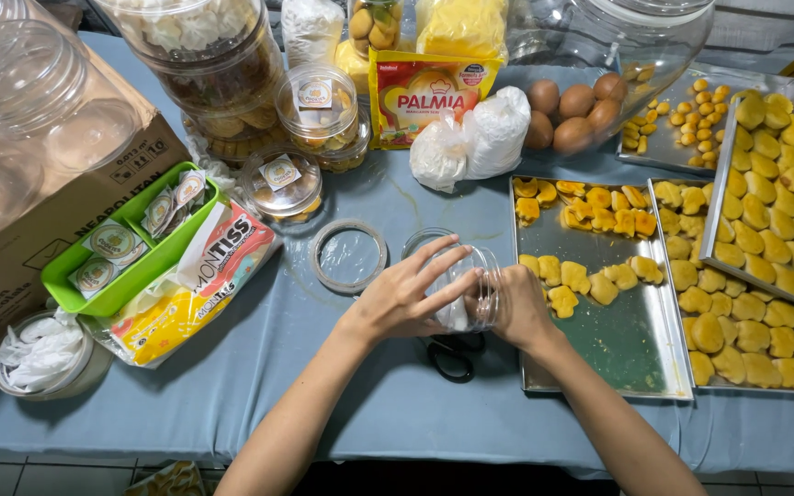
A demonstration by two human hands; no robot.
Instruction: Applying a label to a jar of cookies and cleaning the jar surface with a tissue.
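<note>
Both hands meet over the middle of the bench (369, 404), which is draped in a pale blue cloth; the left hand (403, 298) lies with fingers (443, 253) spread over a clear plastic jar (470, 285) tipped on its side, and the right hand (518, 308) cups the jar's far end, fingers curled around it, so the jar is gripped between the two, just off the near-left corner of a metal tray (618, 349); that tray carries yellow shaped cookies (581, 280) along its top and middle; black scissors (452, 356) lie beneath the hands; just left of the jar rests a round clear lid (348, 255); further left a green rectangular tray (126, 280) holds round stickers with yellow centres on white backing; beside it lies a white, yellow and red tissue pack (199, 285); behind stand small lidded tubs (316, 106) each bearing a round label, a yellow and red sachet (425, 92) upright, knotted white bags (470, 138) and brown eggs (576, 106); a cardboard box (11, 248) sits at far left.
</note>
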